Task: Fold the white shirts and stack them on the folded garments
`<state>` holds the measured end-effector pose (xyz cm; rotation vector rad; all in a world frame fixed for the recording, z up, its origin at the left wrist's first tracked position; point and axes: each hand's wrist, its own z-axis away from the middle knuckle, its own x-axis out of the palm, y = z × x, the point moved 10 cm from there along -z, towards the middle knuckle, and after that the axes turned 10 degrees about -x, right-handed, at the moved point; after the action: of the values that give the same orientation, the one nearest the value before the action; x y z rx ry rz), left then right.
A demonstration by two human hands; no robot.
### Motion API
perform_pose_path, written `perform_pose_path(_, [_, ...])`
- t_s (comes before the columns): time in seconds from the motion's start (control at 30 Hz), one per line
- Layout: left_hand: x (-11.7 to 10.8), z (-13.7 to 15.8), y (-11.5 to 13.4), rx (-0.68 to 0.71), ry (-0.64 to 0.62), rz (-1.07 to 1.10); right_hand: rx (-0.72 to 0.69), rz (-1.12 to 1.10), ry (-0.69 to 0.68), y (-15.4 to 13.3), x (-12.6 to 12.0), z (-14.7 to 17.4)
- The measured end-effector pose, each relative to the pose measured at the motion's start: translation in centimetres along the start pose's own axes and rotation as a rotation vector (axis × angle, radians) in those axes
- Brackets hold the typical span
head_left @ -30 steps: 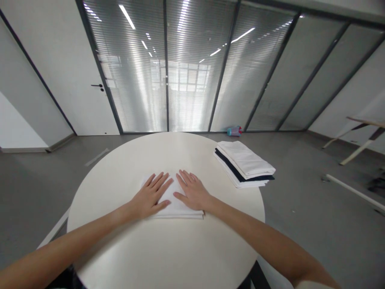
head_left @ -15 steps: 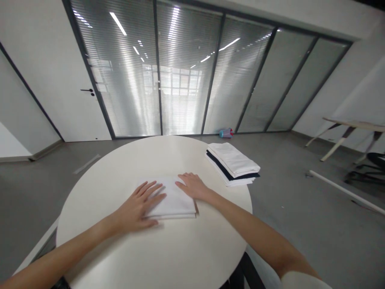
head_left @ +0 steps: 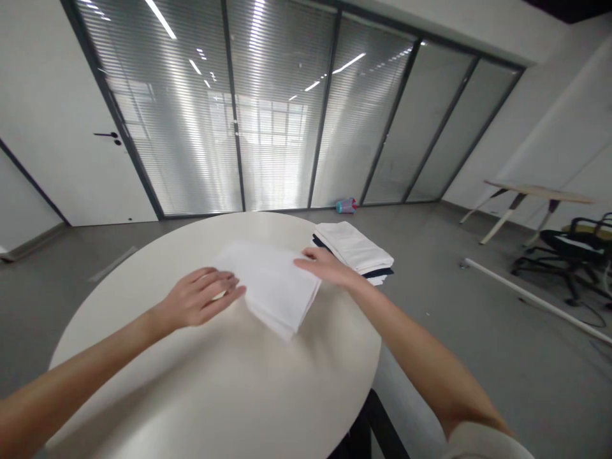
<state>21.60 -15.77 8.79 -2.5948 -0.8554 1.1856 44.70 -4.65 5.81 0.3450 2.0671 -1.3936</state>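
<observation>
A folded white cloth (head_left: 275, 284) is tilted over the round table, one corner pointing toward me, its outline smeared by motion. My right hand (head_left: 329, 266) grips its right edge, thumb on top and the other fingers partly hidden. At the left edge, my left hand (head_left: 203, 296) has its fingers curled and closed against the cloth, with the thumb beneath them. Beyond my right hand lies a stack of folded cloths (head_left: 356, 247), white on top with a dark layer lower down.
The round white table (head_left: 215, 389) stands in front of me. A small blue and pink bin (head_left: 346, 205) lies by the glass partition (head_left: 277, 127). On the right are a wooden-topped table (head_left: 540, 191), a black office chair (head_left: 574, 245) and a white pole (head_left: 535, 299) on the floor.
My hands lay flat on the folded cloth earlier; now the cloth is raised and turned between them. The view has shifted slightly to the right.
</observation>
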Motion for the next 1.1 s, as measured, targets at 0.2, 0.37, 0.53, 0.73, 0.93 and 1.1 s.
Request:
perform_pose_path(0.2, [7.5,-16.7,-4.4,-0.163,0.293,0.079,0.159,0.110,0.551,1.8,-19.7,5.0])
perform_pose_path(0.37, [18.8,-22.5,-3.1,-0.171,0.141,0.194,0.363,0.217,0.692,9.4,-24.0,8.7])
perform_pose_path(0.53, [25.5,-19.1,-1.3,-0.186,-0.037,0.372,0.541,0.218,0.520,15.9,-20.8,9.8])
perform_pose_path(0.73, [26.3,-16.0,-3.4,-0.902,0.124,0.801,0.596,-0.505,0.372,19.0,-17.4,9.4])
perform_pose_path(0.93, [32.8,-12.4,1.2,-1.658,-0.152,1.256,0.652,-0.692,0.403,20.8,-15.1,9.7])
perform_pose_path(1.1, [32.3,-13.5,2.0,-1.652,-0.039,1.307,0.645,-0.661,0.408,21.3,-15.1,9.5])
